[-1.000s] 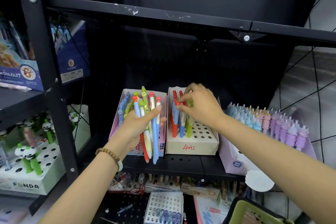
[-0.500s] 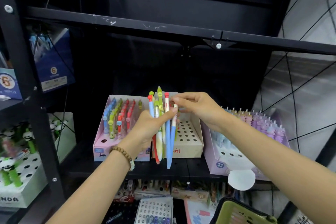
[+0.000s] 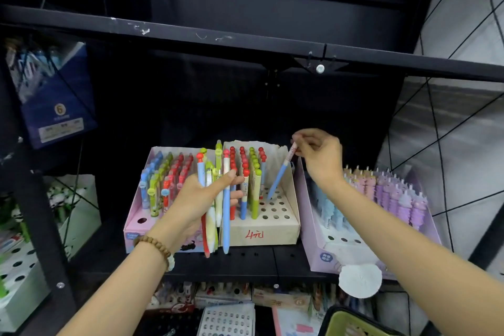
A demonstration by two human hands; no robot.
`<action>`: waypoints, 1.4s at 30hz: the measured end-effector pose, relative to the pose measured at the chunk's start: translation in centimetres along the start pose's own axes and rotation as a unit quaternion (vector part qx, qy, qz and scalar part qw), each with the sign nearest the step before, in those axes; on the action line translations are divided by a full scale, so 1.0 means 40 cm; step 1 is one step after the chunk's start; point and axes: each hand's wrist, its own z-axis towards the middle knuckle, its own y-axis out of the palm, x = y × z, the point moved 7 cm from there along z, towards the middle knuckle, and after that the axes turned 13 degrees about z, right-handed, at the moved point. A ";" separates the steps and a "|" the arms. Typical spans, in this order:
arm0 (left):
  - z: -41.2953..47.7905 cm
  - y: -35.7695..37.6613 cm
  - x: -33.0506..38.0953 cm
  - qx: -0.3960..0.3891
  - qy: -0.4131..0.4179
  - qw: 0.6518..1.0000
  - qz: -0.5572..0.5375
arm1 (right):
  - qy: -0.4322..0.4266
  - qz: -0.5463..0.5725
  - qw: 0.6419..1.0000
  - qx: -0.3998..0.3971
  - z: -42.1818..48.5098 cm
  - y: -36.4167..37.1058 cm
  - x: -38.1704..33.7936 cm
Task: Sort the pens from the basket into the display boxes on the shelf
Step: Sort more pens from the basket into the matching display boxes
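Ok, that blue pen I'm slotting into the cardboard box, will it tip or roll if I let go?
Probably stiff: the blue pen looks straight though your right hand pinches only its top. It leans with only its tip in the cardboard box, so it may tip until pushed deeper. Rolling seems unlikely there.

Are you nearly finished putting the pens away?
Not yet. Done: rows of pens stand in the beige box. In hand: the right hand pinches a blue pen, its tip at a hole; the left hand grips a bunch of pens. Left: that bunch, and open holes to fill. What's in the basket is hard to see.
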 end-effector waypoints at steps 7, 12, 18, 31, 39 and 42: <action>0.013 -0.003 -0.015 0.005 -0.012 0.999 -0.041 | -0.013 -0.010 1.000 0.011 0.001 -0.003 0.035; 0.014 0.002 -0.018 0.005 -0.018 0.998 -0.057 | -0.001 -0.009 1.000 -0.019 -0.004 0.011 0.061; 0.011 0.008 -0.014 0.005 -0.019 0.998 -0.067 | -0.010 -0.075 0.992 -0.102 -0.028 0.060 0.074; -0.023 0.062 0.011 -0.041 -0.031 0.996 -0.073 | 0.067 0.001 0.979 -0.194 -0.099 0.098 0.009; -0.037 0.109 0.026 -0.060 -0.027 0.997 -0.028 | 0.157 0.086 0.939 -0.295 -0.156 0.115 -0.004; -0.023 0.061 0.020 -0.006 -0.031 0.999 -0.039 | 0.181 0.183 0.952 -0.166 -0.105 0.060 0.001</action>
